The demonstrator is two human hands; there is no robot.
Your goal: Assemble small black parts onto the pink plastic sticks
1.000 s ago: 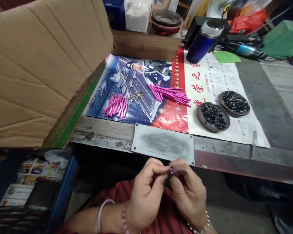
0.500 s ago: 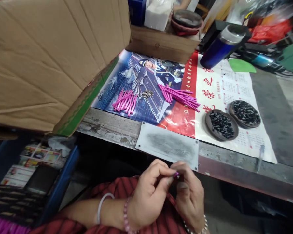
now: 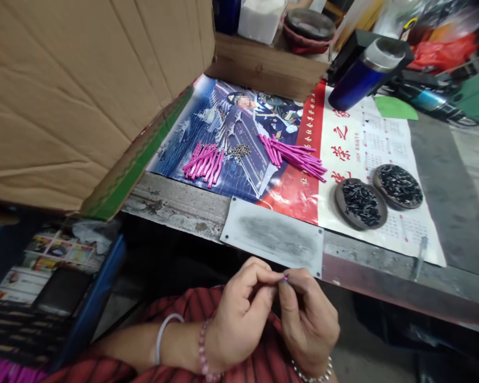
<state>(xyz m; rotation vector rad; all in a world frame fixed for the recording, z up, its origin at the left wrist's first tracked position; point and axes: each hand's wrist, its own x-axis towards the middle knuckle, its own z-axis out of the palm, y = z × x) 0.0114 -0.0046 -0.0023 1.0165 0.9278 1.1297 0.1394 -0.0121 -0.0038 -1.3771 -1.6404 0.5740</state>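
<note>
Pinched a pink piece (image 3: pixel 285 278) between left hand (image 3: pixel 243 314) and right hand (image 3: pixel 311 319), with fingertips (image 3: pixel 277 276) closed, nearside of plate (image 3: pixel 273 234). Hid its long axis.

The pink pieces (image 3: pixel 301 158) looked glossy, the poster (image 3: pixel 295 199) shiny paper, the carton (image 3: pixel 83 106) matt cardboard, the surface (image 3: pixel 171 203) rough (almost pitted).

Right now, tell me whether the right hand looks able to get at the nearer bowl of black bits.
Probably yes: nothing tall stands between the right hand and that bowl, just the table edge. That hand seems closed on a purple piece, so may need freeing first.
</note>
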